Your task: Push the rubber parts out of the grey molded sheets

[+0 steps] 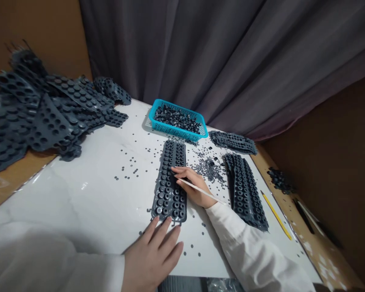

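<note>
- At far left, a large heap of dark rubbery sheets [57,113], dotted with studs and holes, covers the table's back corner; whether these are finished or waiting, I cannot tell.
- Next, a broad stretch of bare white tabletop [94,194] gives the most open room; a few small discs dot its inner side.
- At bottom centre, the left hand [153,253] lies palm down, fingers slightly parted, fingertips at the near end of the working sheet; it grips nothing.
- In the middle, the working sheet [167,184] lies lengthwise; work on it seems partway, some studs looking solid-topped, others ringed with dark centres; just behind it, a blue basket [178,133] of loose dark pieces limits room.
- To the right, the right hand [197,194] pinches a thin pale stick [207,194], its tip over the sheet; many loose discs [211,170] beyond suggest much is done.
- Farther right, stacked sheets [245,188] crowd the forearm; a yellow pencil [276,215] lies near the table's right edge.
</note>
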Available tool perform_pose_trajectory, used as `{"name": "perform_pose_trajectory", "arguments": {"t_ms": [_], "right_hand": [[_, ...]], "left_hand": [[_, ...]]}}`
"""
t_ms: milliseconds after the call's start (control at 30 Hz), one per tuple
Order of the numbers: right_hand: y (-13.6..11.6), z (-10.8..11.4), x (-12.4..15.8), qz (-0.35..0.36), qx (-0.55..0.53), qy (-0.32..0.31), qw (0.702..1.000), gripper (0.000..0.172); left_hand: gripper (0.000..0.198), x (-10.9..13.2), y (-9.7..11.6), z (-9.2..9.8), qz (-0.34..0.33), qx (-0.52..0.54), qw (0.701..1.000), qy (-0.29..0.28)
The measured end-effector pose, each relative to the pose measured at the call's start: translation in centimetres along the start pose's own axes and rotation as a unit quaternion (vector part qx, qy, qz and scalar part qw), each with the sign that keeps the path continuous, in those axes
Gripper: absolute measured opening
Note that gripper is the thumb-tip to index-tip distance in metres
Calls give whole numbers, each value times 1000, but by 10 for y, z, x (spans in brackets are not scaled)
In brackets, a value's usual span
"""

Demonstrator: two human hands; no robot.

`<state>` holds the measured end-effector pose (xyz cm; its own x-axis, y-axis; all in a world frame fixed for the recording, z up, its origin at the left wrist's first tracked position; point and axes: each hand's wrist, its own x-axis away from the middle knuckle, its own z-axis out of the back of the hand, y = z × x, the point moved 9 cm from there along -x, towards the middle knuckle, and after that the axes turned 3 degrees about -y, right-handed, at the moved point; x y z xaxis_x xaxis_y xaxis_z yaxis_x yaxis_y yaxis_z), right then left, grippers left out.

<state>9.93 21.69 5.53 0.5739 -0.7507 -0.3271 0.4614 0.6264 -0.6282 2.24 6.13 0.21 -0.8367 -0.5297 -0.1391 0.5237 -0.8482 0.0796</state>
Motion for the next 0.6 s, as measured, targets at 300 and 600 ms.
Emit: {"name": "perform_pose_trajectory", "arguments": {"t_ms": [300,600], "right_hand": [[0,-10,-1,26,48,-20,998,13],[10,11,-11,24,118,50,991,11]], "left_hand": [[43,1,1,1,27,14,1000,-2],[43,0,1,-3,27,7,999,-25]]}}
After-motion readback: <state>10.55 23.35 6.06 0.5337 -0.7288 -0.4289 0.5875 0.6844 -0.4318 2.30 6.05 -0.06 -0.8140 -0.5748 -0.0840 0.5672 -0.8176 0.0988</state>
